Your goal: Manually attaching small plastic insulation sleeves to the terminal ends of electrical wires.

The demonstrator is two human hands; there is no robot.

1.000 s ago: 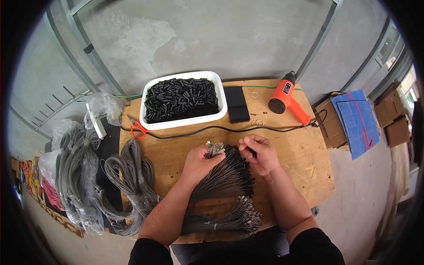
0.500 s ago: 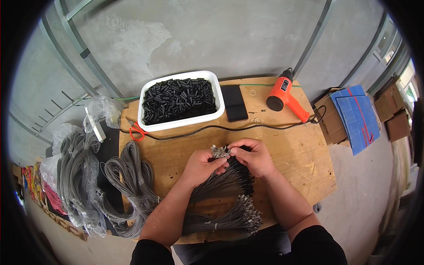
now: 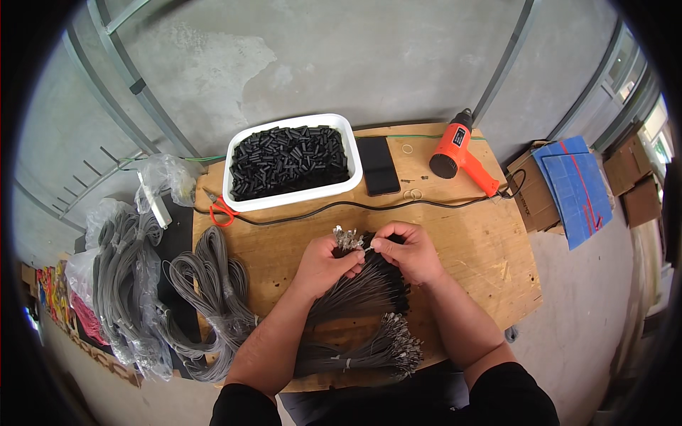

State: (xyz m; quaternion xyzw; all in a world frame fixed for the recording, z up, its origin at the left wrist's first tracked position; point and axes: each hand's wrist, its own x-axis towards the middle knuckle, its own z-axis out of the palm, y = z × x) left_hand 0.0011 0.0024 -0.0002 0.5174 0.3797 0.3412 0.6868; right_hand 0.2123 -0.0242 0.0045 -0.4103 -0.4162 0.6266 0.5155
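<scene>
My left hand (image 3: 321,270) is closed around a bunch of thin grey cables, whose silvery metal ends (image 3: 346,238) stick up above the fingers. Close beside it, my right hand (image 3: 412,257) pinches the tip of a single cable between thumb and forefinger, just right of the bunch. Beneath both hands a fan of grey cables (image 3: 355,298) lies on the wooden table (image 3: 469,248), with black-covered ends toward the right. Nearer to me rests another tied grey cable bundle (image 3: 323,361) with pale metal ends.
A white tub (image 3: 298,198) full of short black tubes stands at the back. Beside it lie a black phone (image 3: 378,167) and an orange heat gun (image 3: 455,153). Orange-handled scissors (image 3: 224,211) and a black cord (image 3: 341,204) cross the middle. Coiled grey cables (image 3: 213,284) fill the left.
My left hand and the bunch have shifted slightly left, opening a small gap to the right fingertips. A pale cable end now shows between the hands.
</scene>
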